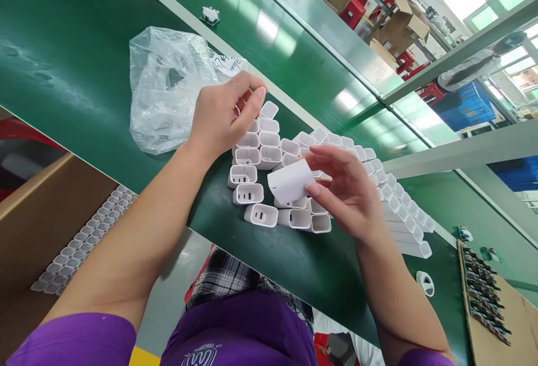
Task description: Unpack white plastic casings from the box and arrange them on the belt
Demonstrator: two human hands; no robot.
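Observation:
In my right hand [347,186], a white plastic charger housing [290,181] is gripped between thumb and fingers, tilted on its side above other housings. My left hand [229,108] is curled, its thumb and forefinger tips together; whether anything small is between them I cannot make out. Just below it stand rows of open-topped white charger housings [269,140], some showing port slots inside. The nearest ones, such as one housing [261,216] at the front, lie loosely angled on the green table.
A clear plastic bag [168,91] lies left of my left hand. Stacked housings [406,220] continue right. Farther right are a white ring-shaped part [425,283] and a board of circuit assemblies [481,293]. A cardboard box [25,231] holding more housings sits below the table edge.

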